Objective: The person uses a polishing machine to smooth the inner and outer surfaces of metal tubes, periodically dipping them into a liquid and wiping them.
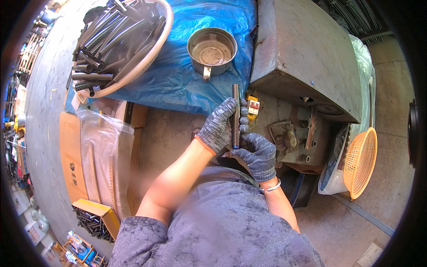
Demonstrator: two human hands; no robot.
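Note:
A short dark metal tube (235, 129) stands lengthwise in front of my body, its upper end pointing toward the blue sheet. My left hand (219, 123), in a grey knitted glove, is wrapped round the tube's middle, with fingertips showing on the far side. My right hand (259, 156), gloved alike and with a bangle at the wrist, is closed at the tube's lower end; its grip there is partly hidden. Just beyond the tube sits a round metal cup (212, 65) with a handle, on blue plastic sheeting (178, 91).
A pale basket (165, 42) heaped with dark tubes (118, 40) stands at the far left. To the right is a grey metal machine box (311, 58), with a yellow switch (253, 107) beside it. An orange basket (361, 162) and a carton of small dark pieces (104, 218) flank me.

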